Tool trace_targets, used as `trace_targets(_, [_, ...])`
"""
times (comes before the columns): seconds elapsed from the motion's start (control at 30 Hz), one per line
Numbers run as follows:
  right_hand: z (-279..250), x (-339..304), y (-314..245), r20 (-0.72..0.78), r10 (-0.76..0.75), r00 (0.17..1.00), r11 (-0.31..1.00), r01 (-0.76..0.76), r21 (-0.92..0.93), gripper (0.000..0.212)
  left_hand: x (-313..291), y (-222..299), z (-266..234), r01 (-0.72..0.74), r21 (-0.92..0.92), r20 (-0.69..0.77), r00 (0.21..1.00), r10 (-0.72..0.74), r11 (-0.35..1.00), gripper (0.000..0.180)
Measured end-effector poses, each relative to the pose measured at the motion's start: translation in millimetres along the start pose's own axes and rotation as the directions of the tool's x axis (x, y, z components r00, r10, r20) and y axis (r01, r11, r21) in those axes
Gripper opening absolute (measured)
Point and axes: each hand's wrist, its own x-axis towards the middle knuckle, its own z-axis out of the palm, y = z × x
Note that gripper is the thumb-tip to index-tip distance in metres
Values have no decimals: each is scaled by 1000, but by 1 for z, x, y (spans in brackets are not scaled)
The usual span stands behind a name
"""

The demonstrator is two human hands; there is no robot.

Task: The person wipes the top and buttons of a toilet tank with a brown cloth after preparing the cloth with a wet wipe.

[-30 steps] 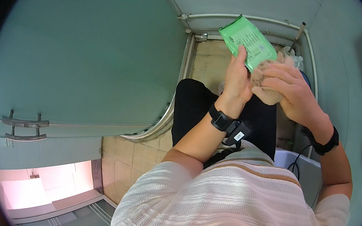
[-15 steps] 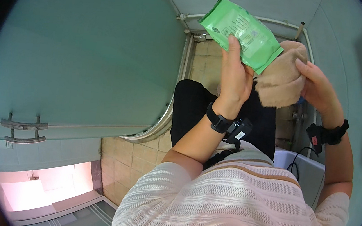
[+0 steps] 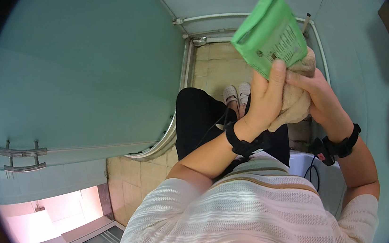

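My left hand (image 3: 267,93) grips the lower edge of a green soft packet (image 3: 274,37), thumb on its printed face; the packet is tilted up and slightly blurred. Behind it my right hand (image 3: 318,94) is closed on a beige fluffy cloth (image 3: 296,96), which hangs bunched between the two hands. The cloth touches the packet's lower right corner. The far fingers of both hands are hidden by the packet and the cloth.
A curved frosted glass panel (image 3: 81,71) with a metal handle (image 3: 22,156) stands at the left. White pipes (image 3: 224,15) run along the far wall. A white basin-like fixture (image 3: 333,174) is by my right side. Tiled floor (image 3: 214,64) lies below, with my shoes on it.
The packet has turned more upright, its printed face tilting away. My right hand has brought the cloth left, in against the packet and my left hand. My shoes have come into view.
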Motion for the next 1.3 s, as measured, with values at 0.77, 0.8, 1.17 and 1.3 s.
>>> trace_targets(0.77, [-23, 11, -6, -65, -73, 995, 997, 75, 25, 49, 27, 5, -35, 100, -449, -190, 960, -204, 888, 44])
trace_targets(0.8, [-25, 12, -10, -42, -78, 996, 988, 82, 129, 48, 26, 4, -31, 100, -447, -188, 961, -203, 889, 44])
trace_targets(1.17, [-5, 5, -2, 21, -233, 972, 943, 231, -239, 55, 5, -3, -9, 171, -41, -19, 985, -172, 984, 43])
trace_targets(1.3, [-5, 5, -1, -26, -333, 943, 908, 313, -280, 56, -2, -3, -1, 125, -11, 16, 992, -125, 992, 35])
